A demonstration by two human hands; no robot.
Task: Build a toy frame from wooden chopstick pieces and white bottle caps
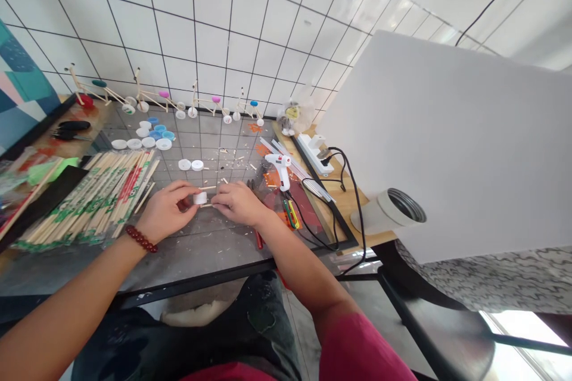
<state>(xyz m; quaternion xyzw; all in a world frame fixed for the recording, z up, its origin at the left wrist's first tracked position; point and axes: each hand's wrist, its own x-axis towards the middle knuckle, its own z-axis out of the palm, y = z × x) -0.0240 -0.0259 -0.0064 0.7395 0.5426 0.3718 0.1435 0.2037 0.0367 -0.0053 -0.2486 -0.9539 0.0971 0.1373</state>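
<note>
Near the middle of the glass-topped table, my left hand (170, 208) pinches a white bottle cap (200, 197) between thumb and fingers. My right hand (238, 202) is closed on thin wooden sticks (207, 189) that run along both sides of the cap. Two more white caps (190, 165) lie just beyond my hands. Farther back is a group of white and blue caps (155, 134). A white glue gun (280, 169) stands to the right of my right hand.
Wrapped chopsticks (98, 196) lie at left. Small stick-and-cap models (205, 100) line the tiled wall. A yellow-green cutter (292, 214), glue sticks (308, 172), a power strip (315, 153) and black cables are at right. A white cylinder (379, 214) sits beyond the table's corner.
</note>
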